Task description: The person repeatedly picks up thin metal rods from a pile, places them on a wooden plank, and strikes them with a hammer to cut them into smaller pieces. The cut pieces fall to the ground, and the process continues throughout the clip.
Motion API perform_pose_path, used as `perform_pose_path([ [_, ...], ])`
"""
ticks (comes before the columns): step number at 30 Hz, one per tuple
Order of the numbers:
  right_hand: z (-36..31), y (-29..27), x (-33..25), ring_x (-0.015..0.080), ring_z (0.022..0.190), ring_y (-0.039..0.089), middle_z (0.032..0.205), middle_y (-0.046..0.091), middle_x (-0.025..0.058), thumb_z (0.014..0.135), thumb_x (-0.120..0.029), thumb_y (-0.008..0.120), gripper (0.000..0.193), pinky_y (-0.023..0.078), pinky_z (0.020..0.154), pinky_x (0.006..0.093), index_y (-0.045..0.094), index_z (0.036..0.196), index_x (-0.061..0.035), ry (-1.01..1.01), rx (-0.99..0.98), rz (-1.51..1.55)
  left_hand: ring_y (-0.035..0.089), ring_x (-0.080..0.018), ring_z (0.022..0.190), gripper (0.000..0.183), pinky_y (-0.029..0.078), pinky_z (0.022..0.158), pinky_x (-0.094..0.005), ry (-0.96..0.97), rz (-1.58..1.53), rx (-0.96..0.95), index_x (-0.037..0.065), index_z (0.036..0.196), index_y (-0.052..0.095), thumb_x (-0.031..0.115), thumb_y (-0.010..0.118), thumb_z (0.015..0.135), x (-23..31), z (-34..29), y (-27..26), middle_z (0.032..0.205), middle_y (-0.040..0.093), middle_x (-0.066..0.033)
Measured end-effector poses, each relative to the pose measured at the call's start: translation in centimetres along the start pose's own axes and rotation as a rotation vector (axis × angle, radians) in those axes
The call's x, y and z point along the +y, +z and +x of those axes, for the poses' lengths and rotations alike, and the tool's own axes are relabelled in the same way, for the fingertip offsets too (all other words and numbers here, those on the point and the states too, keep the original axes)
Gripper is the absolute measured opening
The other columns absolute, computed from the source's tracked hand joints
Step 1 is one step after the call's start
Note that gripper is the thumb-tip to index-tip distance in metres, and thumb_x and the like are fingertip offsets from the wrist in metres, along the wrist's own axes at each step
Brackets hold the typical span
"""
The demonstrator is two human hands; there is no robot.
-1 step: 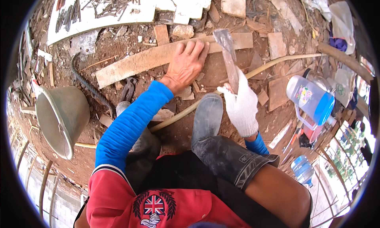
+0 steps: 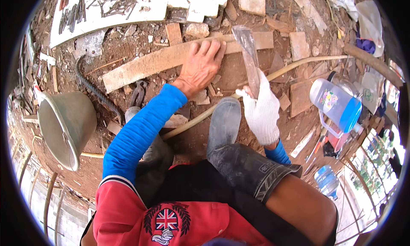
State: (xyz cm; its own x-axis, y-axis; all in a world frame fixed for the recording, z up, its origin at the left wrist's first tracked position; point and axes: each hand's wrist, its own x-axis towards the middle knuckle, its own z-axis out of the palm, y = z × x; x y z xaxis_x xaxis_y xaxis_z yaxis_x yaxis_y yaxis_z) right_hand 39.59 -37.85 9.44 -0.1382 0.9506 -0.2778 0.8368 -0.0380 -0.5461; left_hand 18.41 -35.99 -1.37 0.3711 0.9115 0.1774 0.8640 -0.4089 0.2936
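A long, pale wooden plank [image 2: 145, 67] lies across the dirt in front of me. My left hand [image 2: 200, 66] is bare and rests on its middle, fingers bent over the wood and gripping it. To the right, my right hand [image 2: 261, 111] wears a white knitted glove and is closed round the handle of a hatchet-like tool [image 2: 247, 54]. The tool's grey, flat head points away from me, above or over the plank's right part; I cannot tell whether they touch. My boots stand on the near side, and pincers [image 2: 138, 93] lie beside the left one.
A bucket [image 2: 68, 130] lies tipped at the left, near a dark bent rod [image 2: 96, 88]. Nails cover a white board [image 2: 149, 13] at the far left. A yellowish pole [image 2: 294, 67] crosses the ground. A blue-lidded jug [image 2: 335, 105] and a water bottle [image 2: 326, 180] are at the right.
The hatchet-like tool and my gloved right hand have shifted very slightly to the right. My left hand stays in place on the plank.
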Motion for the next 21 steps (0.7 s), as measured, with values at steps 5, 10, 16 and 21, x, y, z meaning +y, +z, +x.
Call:
perform_pose_path([
  [5,1.0,0.4,1.2,0.0445,0.092,0.078,0.101,0.077,0.0267,0.101,-0.034,0.078,0.064,0.061,0.077,0.0488,0.056,0.151,-0.0005,0.081,-0.161,-0.157,0.058,-0.0314,0.119,0.054,0.047,0.100,-0.0450,-0.009,-0.003,0.007,0.000,0.147,0.064,0.014,0.060,0.095,-0.6,1.1,-0.1,0.130,0.057,-0.0154],
  [10,1.0,-0.6,0.3,0.0368,0.089,0.080,0.098,0.079,0.0235,0.104,-0.028,0.076,0.060,0.062,0.077,0.0429,0.056,0.149,0.0053,0.038,-0.022,0.139,0.057,-0.0321,0.119,0.058,0.047,0.101,-0.0459,-0.006,-0.025,0.018,0.002,0.152,0.061,0.013,0.062,0.094,-1.0,0.9,0.7,0.132,0.057,-0.0155],
  [16,0.6,-0.8,0.8,0.0362,0.092,0.081,0.107,0.079,0.0256,0.103,-0.026,0.076,0.061,0.063,0.080,0.0424,0.056,0.150,0.0063,-0.054,-0.003,0.033,0.057,-0.0296,0.119,0.056,0.046,0.101,-0.0435,0.025,0.007,0.074,-0.002,0.147,0.063,0.016,0.062,0.094,-1.2,0.7,0.4,0.126,0.057,-0.0137],
  [21,0.8,-0.3,1.1,0.0375,0.096,0.081,0.114,0.078,0.0277,0.102,-0.027,0.078,0.063,0.063,0.082,0.0426,0.056,0.150,0.0071,0.000,-0.079,-0.002,0.057,-0.0298,0.119,0.056,0.047,0.102,-0.0438,0.025,-0.008,0.074,-0.001,0.148,0.064,0.015,0.062,0.094,-1.1,0.7,0.6,0.127,0.057,-0.0139],
])
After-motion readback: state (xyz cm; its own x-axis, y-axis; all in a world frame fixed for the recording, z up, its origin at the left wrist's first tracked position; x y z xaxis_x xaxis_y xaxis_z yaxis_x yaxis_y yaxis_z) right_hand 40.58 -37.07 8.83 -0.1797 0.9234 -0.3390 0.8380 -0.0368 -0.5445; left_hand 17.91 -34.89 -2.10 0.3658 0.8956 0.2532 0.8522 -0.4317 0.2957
